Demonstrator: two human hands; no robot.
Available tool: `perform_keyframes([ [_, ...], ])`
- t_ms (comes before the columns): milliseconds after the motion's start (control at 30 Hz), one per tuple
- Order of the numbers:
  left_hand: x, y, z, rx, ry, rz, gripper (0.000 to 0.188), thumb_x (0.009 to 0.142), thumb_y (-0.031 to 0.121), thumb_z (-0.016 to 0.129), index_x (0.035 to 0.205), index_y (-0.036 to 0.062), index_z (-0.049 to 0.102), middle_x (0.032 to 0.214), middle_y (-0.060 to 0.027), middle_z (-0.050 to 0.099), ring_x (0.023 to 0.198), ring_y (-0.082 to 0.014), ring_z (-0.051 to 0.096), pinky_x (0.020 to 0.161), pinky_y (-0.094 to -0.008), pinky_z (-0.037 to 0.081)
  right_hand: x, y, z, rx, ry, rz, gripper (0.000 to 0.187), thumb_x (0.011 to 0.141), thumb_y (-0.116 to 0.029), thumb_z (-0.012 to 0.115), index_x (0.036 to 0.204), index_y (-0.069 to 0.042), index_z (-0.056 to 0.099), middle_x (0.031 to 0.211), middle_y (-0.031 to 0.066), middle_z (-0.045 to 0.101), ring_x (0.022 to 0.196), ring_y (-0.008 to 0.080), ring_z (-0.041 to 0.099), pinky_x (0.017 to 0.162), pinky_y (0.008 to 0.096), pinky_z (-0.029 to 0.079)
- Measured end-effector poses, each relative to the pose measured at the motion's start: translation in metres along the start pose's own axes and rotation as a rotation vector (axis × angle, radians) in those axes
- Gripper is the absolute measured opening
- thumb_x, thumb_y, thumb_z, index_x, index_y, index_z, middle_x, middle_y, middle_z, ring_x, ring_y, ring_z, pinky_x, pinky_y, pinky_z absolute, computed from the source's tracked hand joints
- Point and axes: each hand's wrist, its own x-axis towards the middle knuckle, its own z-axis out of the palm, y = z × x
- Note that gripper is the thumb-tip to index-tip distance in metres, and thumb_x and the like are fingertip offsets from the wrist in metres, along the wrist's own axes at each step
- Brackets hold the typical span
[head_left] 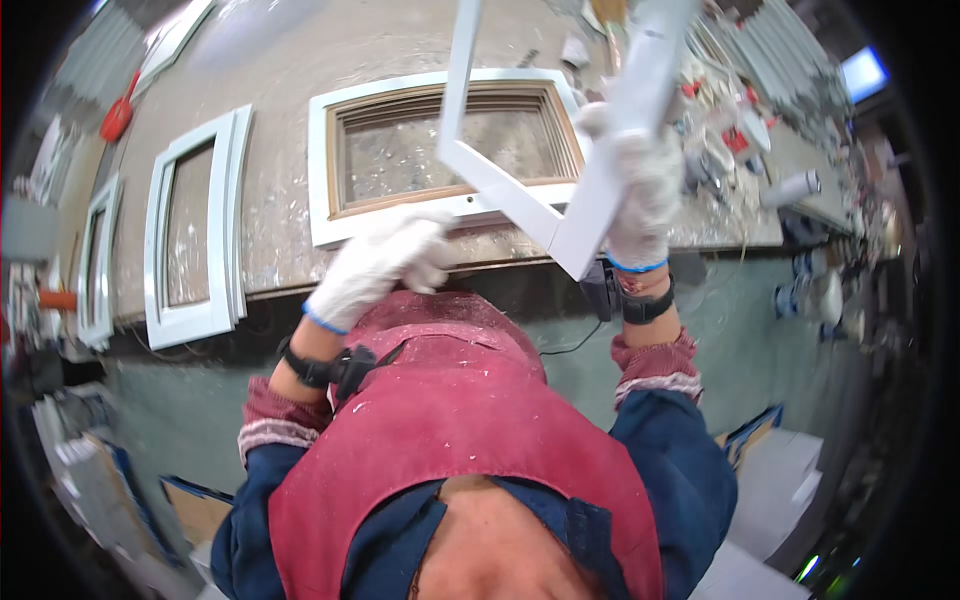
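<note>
A white rectangular frame (505, 190) is held up and tilted above the right part of the worktable, its upper end cut off by the picture's edge. My right hand (643, 195), in a white glove, is closed around one side of it. Lower left of it, my gloved left hand (385, 262) hovers at the table's front edge, fingers loosely bent and apart with nothing in them. Just beyond that hand, a wider white frame (322, 165) with a brown inner edge lies flat; several similar inner edges show nested inside its opening.
Stacked white frames (158, 245) lie at left on the worktable (275, 130), overhanging its front edge, beside another narrow frame (88, 260). A red scraper-like tool (117, 120) lies far left. Cluttered small items and a white cylinder (790, 190) are at right. Boxes (775, 485) stand lower right.
</note>
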Motion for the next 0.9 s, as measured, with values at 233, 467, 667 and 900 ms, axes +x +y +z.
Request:
perform_keyframes([
  [233,0.007,0.025,0.053,-0.263,-0.091,0.242,0.057,0.089,0.034,0.062,0.128,-0.0034,0.046,0.103,-0.0144,0.063,0.08,-0.0176,0.066,0.064,-0.028,0.057,-0.013,0.06,-0.002,0.712,0.238,0.053,0.036,0.097,-0.023,0.048,0.129,-0.008,0.047,0.112,0.0068,0.061,0.072,0.0107,0.06,0.057,0.0243,0.052],
  [467,0.004,0.011,0.037,-0.256,0.194,0.315,0.035,0.091,0.027,0.062,0.11,-0.0014,0.058,0.092,-0.0068,0.065,0.076,-0.0098,0.065,0.056,-0.0247,0.054,-0.022,0.079,0.02,1.2,0.062,0.352,0.038,0.095,-0.025,0.051,0.129,-0.01,0.048,0.111,0.0014,0.062,0.042,0.0038,0.044,0.036,0.0197,0.036],
  [667,-0.014,0.026,0.008,-0.25,0.358,0.417,0.043,0.095,0.042,0.055,0.101,-0.0006,0.059,0.081,-0.0043,0.065,0.067,-0.0092,0.062,0.053,-0.022,0.05,-0.029,0.083,0.029,1.303,0.074,0.459,0.034,0.094,-0.018,0.054,0.127,-0.009,0.05,0.112,0.0037,0.061,0.059,0.0036,0.052,0.048,0.0187,0.043],
  [900,-0.021,0.026,-0.051,-0.11,0.659,0.5,0.034,0.099,0.032,0.05,0.111,0.0012,0.059,0.087,-0.0096,0.065,0.08,-0.0165,0.065,0.07,-0.0284,0.055,-0.047,0.083,0.048,1.098,0.02,0.385,0.044,0.097,-0.018,0.05,0.139,-0.011,0.038,0.121,0.0086,0.055,0.074,0.0087,0.057,0.063,0.0236,0.051],
])
